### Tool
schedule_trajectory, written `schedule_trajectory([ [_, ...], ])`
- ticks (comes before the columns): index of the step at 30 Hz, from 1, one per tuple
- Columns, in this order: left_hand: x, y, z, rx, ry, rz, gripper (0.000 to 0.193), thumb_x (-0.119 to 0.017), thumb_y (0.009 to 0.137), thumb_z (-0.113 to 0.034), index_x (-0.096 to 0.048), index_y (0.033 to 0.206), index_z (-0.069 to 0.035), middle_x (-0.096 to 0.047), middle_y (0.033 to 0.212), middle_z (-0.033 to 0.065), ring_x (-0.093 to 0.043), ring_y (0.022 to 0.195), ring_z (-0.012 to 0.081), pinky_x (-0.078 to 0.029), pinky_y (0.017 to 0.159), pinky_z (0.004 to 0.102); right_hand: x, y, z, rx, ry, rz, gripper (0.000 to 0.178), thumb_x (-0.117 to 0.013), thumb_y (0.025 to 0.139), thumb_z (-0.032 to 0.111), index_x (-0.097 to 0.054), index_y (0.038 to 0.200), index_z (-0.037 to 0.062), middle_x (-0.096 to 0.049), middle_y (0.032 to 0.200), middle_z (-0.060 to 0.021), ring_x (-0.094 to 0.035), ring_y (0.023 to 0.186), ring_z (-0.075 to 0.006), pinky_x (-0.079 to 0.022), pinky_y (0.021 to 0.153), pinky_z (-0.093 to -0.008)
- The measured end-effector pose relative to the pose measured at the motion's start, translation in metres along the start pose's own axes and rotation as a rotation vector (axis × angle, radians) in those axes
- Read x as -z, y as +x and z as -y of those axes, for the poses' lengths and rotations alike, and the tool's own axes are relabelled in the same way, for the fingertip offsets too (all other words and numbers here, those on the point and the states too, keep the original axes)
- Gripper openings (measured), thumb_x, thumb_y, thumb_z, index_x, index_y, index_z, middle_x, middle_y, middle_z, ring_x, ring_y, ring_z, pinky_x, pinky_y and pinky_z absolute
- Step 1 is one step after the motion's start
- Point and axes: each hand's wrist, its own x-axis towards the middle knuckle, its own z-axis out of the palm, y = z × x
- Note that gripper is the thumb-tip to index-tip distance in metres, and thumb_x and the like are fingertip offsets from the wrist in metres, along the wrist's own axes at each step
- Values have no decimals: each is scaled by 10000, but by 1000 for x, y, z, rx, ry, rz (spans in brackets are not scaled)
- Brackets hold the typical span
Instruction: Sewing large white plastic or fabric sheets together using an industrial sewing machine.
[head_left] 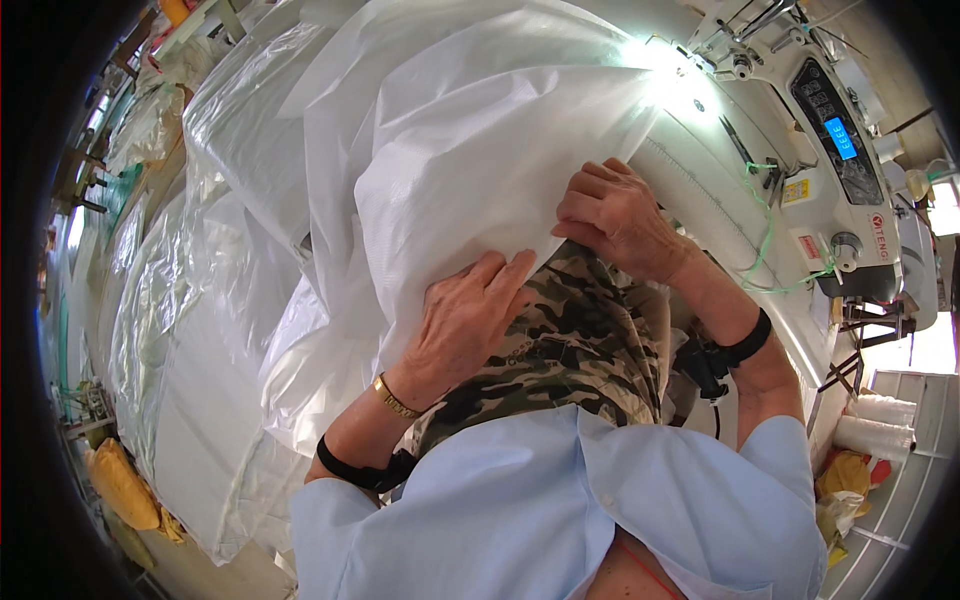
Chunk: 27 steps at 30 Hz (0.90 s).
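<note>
A large white plastic sheet (470,150), folded and wrinkled, spreads from my lap up to the sewing machine (840,190) at the upper right. My right hand (620,220) is closed on the sheet's near edge, fingers curled and the thumb pressed against them. Lower and to the left, my left hand (470,315) lies on the same sheet close to its edge, fingers stretched out and slightly apart. Its thumb is not clearly seen. Bright light from the machine's lamp (680,85) washes out the needle area, so the stitching point is hidden.
Clear plastic-like sheeting (190,340) is heaped at the left. Green thread (768,230) hangs along the machine body. White thread spools (875,430) stand at the right, above a yellow bundle (845,480). A yellow-orange bundle (120,485) sits at the lower left.
</note>
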Motion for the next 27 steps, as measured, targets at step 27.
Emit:
schedule_trajectory([
  [27,22,26,18,297,-381,222,204,-612,813,38,-676,1004,4,-598,706,105,-435,518,120,-382,515,255,45,-9,-121,-207,-136,-42,335,-786,702,233,-514,838,93,-554,806,-21,-558,809,-224,-390,832,-348],
])
